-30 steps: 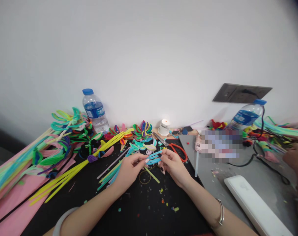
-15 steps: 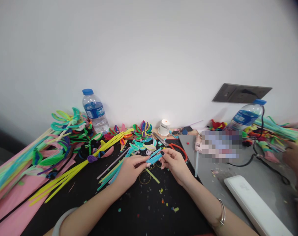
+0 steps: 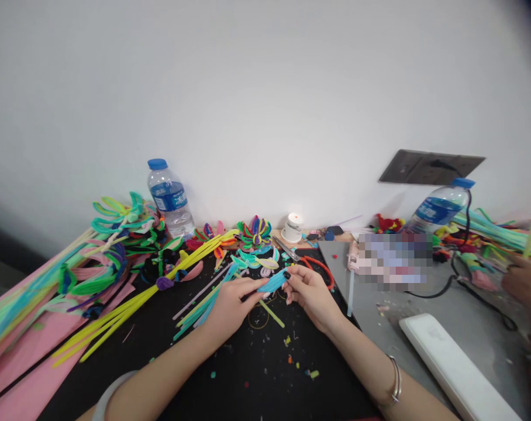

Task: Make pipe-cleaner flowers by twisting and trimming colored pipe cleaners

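Between my two hands is a bent light-blue pipe cleaner (image 3: pixel 272 283), its strands lying close together in a narrow petal shape. My left hand (image 3: pixel 234 301) pinches its left end between thumb and fingers. At its right end the fingertips of my right hand (image 3: pixel 308 292) are closed on it. Just behind my hands lie pipe-cleaner petals (image 3: pixel 268 260) in pale green, yellow and white. Beside my left hand several cut pipe cleaners (image 3: pixel 199 310) lie on the black table, and a short yellow-green piece (image 3: pixel 272 314) is below the held one.
Red-handled scissors (image 3: pixel 318 269) lie behind my right hand. Bottles (image 3: pixel 171 202) and a white tub (image 3: pixel 292 228) stand by the wall. Yellow pipe cleaners (image 3: pixel 129 310) and pipe-cleaner flowers (image 3: pixel 254 233) spread leftward. A white case (image 3: pixel 450 362) lies right, near another person's hand (image 3: pixel 522 286).
The light-blue strands, spread apart with a gap before, are now pressed together into a narrower shape. My hands stay almost in place. The other person's hand at right has shifted slightly.
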Motion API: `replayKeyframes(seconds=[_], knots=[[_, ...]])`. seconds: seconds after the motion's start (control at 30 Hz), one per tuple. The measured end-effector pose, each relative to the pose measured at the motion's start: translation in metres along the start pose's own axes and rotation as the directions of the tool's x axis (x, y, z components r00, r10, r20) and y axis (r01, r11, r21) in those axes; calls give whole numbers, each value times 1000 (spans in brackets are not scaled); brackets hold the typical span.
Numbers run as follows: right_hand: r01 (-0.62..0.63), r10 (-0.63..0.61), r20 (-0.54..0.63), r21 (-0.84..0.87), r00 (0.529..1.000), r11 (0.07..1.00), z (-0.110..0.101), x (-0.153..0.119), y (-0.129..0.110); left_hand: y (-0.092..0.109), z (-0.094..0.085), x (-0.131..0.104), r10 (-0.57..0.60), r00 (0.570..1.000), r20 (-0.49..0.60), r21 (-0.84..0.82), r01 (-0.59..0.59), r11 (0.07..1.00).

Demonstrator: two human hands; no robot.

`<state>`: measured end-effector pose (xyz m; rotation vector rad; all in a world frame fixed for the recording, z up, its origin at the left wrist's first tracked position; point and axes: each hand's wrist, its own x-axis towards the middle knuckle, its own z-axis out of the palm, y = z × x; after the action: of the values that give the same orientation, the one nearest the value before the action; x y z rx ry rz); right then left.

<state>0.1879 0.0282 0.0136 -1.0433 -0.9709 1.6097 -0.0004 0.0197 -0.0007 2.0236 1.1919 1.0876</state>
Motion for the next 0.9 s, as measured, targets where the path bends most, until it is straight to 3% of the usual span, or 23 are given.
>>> replayKeyframes(seconds=[0.23, 0.6, 0.77, 0.9], knots=[[3, -3, 1, -51, 1000, 999, -1, 2, 1, 2, -1, 1, 16, 1000, 20, 27, -16, 1000], [70, -69, 12, -261, 998, 963, -3, 3, 5, 3, 1, -1, 53, 982, 183, 47, -62, 997], [126, -73, 149, -383, 986, 915, 6, -5, 8, 5, 2, -2, 67, 962, 266, 98, -96, 991], [148, -84, 168, -411, 982, 900, 12, -11, 6, 7, 2, -2, 11, 933, 360, 53, -32, 998]])
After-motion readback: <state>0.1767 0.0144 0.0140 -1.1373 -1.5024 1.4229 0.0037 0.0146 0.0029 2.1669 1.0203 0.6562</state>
